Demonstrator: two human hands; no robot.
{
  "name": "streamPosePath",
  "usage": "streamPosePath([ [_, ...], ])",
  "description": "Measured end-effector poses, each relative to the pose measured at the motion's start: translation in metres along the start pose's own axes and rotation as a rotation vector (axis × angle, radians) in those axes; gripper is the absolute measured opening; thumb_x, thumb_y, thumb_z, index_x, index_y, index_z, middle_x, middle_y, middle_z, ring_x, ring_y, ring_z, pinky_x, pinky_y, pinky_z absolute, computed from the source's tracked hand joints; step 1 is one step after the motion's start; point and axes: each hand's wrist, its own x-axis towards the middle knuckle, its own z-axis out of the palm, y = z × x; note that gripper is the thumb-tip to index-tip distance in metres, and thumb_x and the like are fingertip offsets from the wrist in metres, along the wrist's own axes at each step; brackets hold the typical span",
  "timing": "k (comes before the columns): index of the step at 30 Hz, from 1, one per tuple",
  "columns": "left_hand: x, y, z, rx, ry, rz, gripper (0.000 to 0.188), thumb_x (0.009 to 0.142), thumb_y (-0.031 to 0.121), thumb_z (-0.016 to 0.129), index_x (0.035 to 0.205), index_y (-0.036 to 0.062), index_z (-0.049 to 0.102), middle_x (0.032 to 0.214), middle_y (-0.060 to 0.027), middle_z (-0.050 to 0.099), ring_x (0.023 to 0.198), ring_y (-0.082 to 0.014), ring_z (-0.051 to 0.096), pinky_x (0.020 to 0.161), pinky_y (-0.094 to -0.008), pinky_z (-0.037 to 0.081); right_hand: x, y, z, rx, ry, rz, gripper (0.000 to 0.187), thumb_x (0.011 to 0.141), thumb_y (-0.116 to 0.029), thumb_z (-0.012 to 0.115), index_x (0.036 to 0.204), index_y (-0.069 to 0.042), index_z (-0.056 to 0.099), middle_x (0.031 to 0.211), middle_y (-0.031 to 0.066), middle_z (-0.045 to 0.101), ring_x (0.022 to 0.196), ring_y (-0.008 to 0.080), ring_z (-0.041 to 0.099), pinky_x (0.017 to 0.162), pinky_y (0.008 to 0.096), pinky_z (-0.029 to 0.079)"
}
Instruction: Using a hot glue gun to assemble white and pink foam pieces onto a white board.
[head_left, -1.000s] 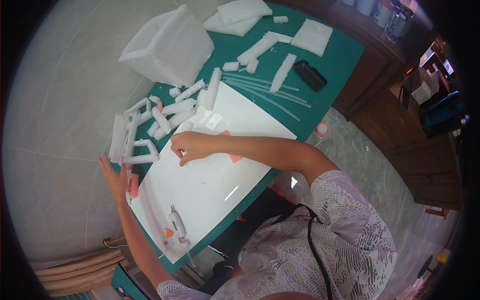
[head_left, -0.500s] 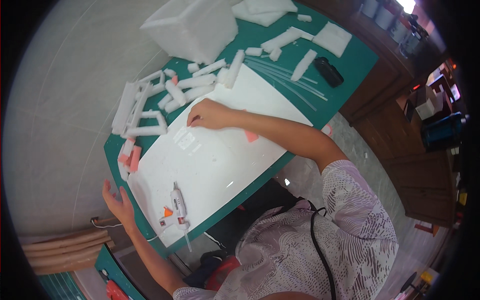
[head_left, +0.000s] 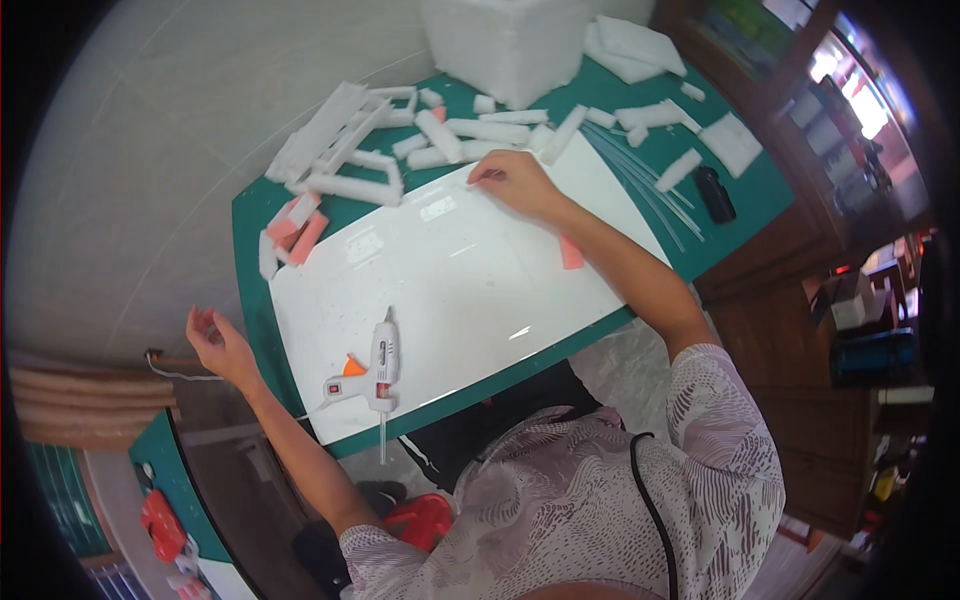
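Observation:
My right hand (head_left: pixel 517 184) is over the far edge of a glossy white board (head_left: pixel 470 290), thumb and fingertips pinched together. Whatever is between them, if anything, is too small to make out. Beyond it lie several white foam strips (head_left: pixel 497 130). A pink foam piece (head_left: pixel 571 254) shows partly from behind my right forearm. My left hand (head_left: pixel 222 347) hangs in the air off the table's left side, holding nothing, its fingers loosely curled and apart. Nearest to that hand, a white hot glue gun (head_left: pixel 386 350) with an orange trigger lies on the board, a clear glue stick poking out its back.
A large white foam box (head_left: pixel 505 50) stands at the back of the green table (head_left: pixel 755 205). A white foam frame (head_left: pixel 335 140) and pink foam blocks (head_left: pixel 303 238) lie at the left. Clear glue sticks (head_left: pixel 640 180) and a black case (head_left: pixel 714 195) lie at the right.
The view has shifted, so the table sits differently in the picture. My right hand has moved toward the board's far edge, near the foam strips. The left hand's fingers have curled in a little.

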Motion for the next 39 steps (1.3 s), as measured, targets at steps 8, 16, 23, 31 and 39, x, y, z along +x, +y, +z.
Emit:
streamPosePath([
  [8, -0.016, 0.007, 0.007, 0.001, -0.036, 0.01, 0.034, 0.091, 0.006, 0.06, 0.124, -0.0002, 0.056, 0.1, -0.0088, 0.064, 0.086, -0.0167, 0.061, 0.072, -0.0288, 0.049, 0.004, -0.012, 0.009, 0.089, 0.069, 0.089, 0.013, 0.085, 0.001, 0.063, 0.096, 0.0, 0.071, 0.093, 0.01, 0.07, 0.086, 0.0186, 0.067, 0.082, 0.027, 0.052],
  [16, -0.018, 0.003, 0.01, -0.011, -0.13, 0.004, 0.034, 0.091, 0.007, 0.061, 0.124, 0.0019, 0.057, 0.099, -0.0055, 0.065, 0.088, -0.0137, 0.06, 0.073, -0.0279, 0.049, 0.006, -0.009, -0.002, 0.776, 0.032, 0.445, 0.024, 0.086, 0.002, 0.064, 0.109, 0.002, 0.061, 0.103, 0.0083, 0.064, 0.099, 0.015, 0.062, 0.092, 0.0229, 0.048],
  [23, -0.019, 0.007, 0.012, -0.007, -0.167, 0.025, 0.035, 0.088, 0.004, 0.061, 0.123, 0.0001, 0.056, 0.1, -0.0062, 0.064, 0.083, -0.0126, 0.059, 0.068, -0.0269, 0.048, 0.007, -0.005, -0.007, 0.998, 0.009, 0.422, 0.022, 0.088, 0.001, 0.063, 0.11, 0.0, 0.058, 0.105, 0.0106, 0.063, 0.101, 0.017, 0.062, 0.094, 0.0253, 0.049],
  [31, -0.022, 0.007, 0.012, 0.009, -0.242, 0.008, 0.035, 0.088, 0.005, 0.061, 0.123, 0.0008, 0.057, 0.103, -0.0068, 0.064, 0.084, -0.0133, 0.059, 0.069, -0.0274, 0.048, 0.009, -0.005, -0.009, 0.993, 0.002, 0.435, 0.021, 0.091, 0.0, 0.059, 0.112, 0.002, 0.057, 0.109, 0.0127, 0.062, 0.103, 0.0184, 0.062, 0.094, 0.0259, 0.049],
  [39, -0.021, 0.006, 0.011, 0.026, -0.278, 0.0, 0.035, 0.088, 0.006, 0.061, 0.122, 0.0013, 0.057, 0.103, -0.0075, 0.064, 0.086, -0.015, 0.059, 0.071, -0.0284, 0.049, 0.01, -0.013, -0.011, 1.137, -0.04, 0.474, 0.029, 0.088, -0.004, 0.061, 0.115, 0.002, 0.055, 0.11, 0.0131, 0.06, 0.105, 0.0192, 0.058, 0.096, 0.0287, 0.046],
])
